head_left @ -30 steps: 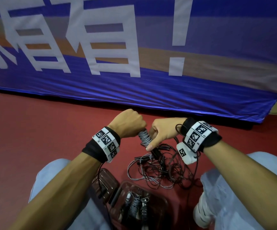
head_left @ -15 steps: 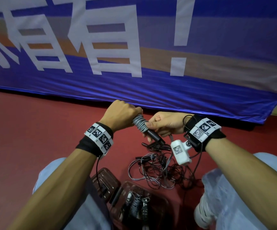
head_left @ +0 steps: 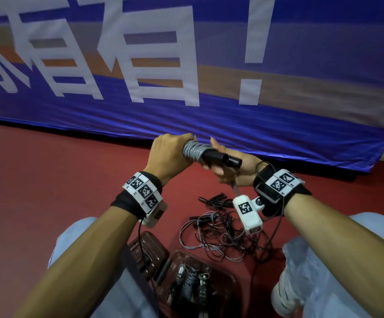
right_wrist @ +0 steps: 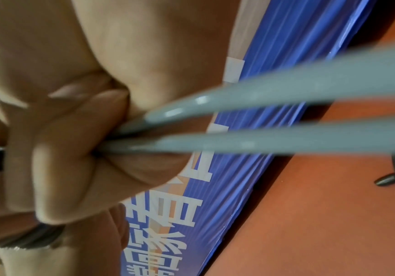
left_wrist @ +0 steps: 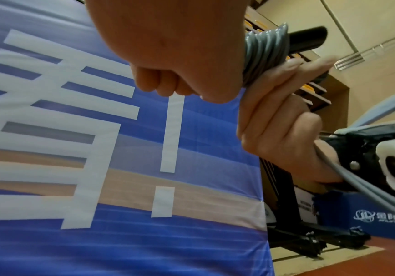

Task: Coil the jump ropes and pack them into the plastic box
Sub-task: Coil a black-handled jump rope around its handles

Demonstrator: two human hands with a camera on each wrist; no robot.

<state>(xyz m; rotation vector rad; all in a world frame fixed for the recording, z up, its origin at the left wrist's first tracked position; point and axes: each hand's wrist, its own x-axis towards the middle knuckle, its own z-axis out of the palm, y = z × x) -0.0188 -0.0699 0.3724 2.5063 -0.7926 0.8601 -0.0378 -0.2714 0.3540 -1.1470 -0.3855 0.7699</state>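
While left hand grips coiled end of rope, handles point right, lying level; right hand nearer free strands, fingers curled round them; box near, below.

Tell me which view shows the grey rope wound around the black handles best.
Left wrist view: the grey rope coils fill the frame sharply, stacked turn on turn. The head view shows them smaller. The right wrist view shows only two blurred loose strands.

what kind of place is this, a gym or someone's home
Most likely a sports hall or gym, not a home. The floor is red sports flooring, a large blue printed banner runs along it, and loose jump ropes lie piled on the ground. The left wrist view shows tiered seating behind.
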